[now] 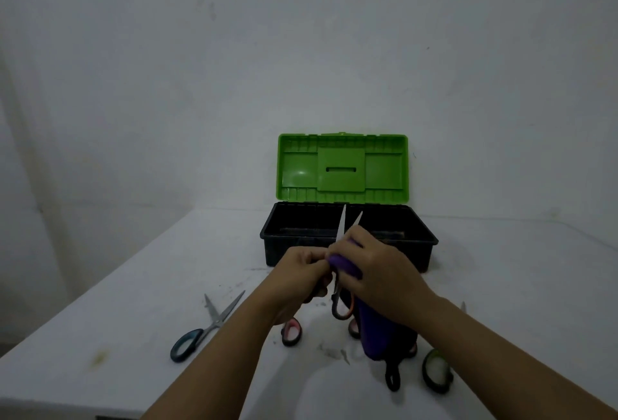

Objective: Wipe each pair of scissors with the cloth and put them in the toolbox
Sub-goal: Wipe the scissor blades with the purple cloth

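between the two hands, just in front of the box, a pair of steel scissors with an orange-and-grey looped handle (341,302) is held with its blades parted and tips pointing up and away. the left hand (302,272) is curled tight around one side of the handle, fingers closed on it. the right hand (374,267) is clamped around a purple cloth (371,326), pressing a fold of it against the blades near the pivot while the rest of the cloth hangs down toward the table. by my reckoning this pair is mid-wipe, not yet ready to go in.

behind it stands the toolbox with the black tray and raised bright green lid (342,168). the tray looks dark and i can make out no scissors inside, though the hands hide part of its middle, so i would guess little or nothing has been stowed.

on the white tabletop (100,319) more remain: a slim pair with teal handles (207,327) lying open, well to the left; a pink-and-black handle loop (292,331) just under the left wrist; a green-and-black handle loop (436,369) by the right forearm; and black loops (393,378) beneath the hanging cloth, whose count i cannot tell. so most of the job seems left.
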